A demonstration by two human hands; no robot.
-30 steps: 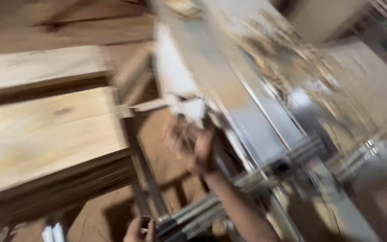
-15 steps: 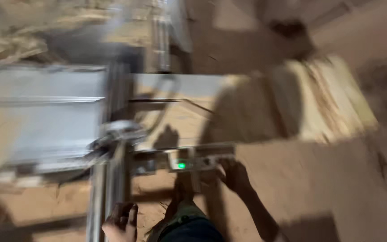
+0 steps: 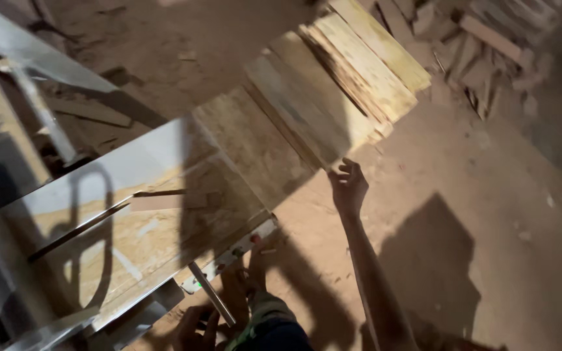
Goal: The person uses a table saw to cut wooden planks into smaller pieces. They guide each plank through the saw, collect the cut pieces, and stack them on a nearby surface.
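Head view: at nine o'clock the metal counter [image 3: 131, 170] of a sawing machine runs in, dusted with sawdust, a dark slot [image 3: 79, 227] cut along it and a control strip with small buttons [image 3: 229, 257] on its near edge. At six o'clock the left hand [image 3: 196, 328] rests low by a thin metal rod [image 3: 213, 296] under the counter's edge; its grip looks curled near the rod, but whether it truly clasps it I cannot tell. Bare feet [image 3: 245, 276] stand on the sawdust-covered floor [image 3: 489, 214]. From the centre toward one o'clock lies a stack of wooden boards [image 3: 333, 84], its near end touching the counter. The right hand [image 3: 348, 187], just past centre, reaches up to the stack's lower corner, fingers loosely spread and only brushing the edge, not yet closed on any board. By the look of it, the boards lie stacked off the saw, none lifted so far. At two o'clock wood offcuts [image 3: 482, 45] lie heaped on the floor.
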